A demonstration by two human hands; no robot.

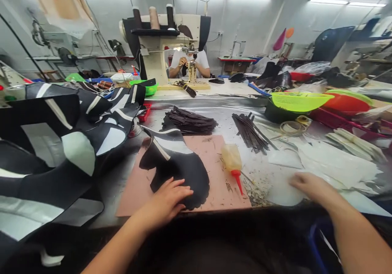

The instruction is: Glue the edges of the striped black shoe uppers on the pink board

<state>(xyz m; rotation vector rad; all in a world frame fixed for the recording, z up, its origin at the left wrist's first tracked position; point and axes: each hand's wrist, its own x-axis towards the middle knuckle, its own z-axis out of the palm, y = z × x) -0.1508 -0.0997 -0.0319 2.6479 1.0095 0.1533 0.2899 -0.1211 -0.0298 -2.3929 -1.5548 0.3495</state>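
Observation:
My left hand (pixel 171 194) lies with fingers stretched out on a black shoe upper piece (pixel 186 172), pressing its lower left part. This piece has a white backing patch and a pale strip of tape, and it rests on a pink board (pixel 134 196). To the right, my right hand (pixel 303 182) has its fingers closed at the edge of a thin whitish piece (pixel 283 190), smeared by motion. Between the hands, a glue bottle (pixel 231 157) with a red nozzle lies on the board's right edge.
Black upper pieces (pixel 39 184) are heaped at left. Dark strips (pixel 190 121) and a second strip bundle (pixel 249 131) lie behind the board. White sheets (pixel 339 163) spread at right, near a green bowl (pixel 300 101). Beyond a sewing machine (pixel 153 61) sits a person (pixel 196 63).

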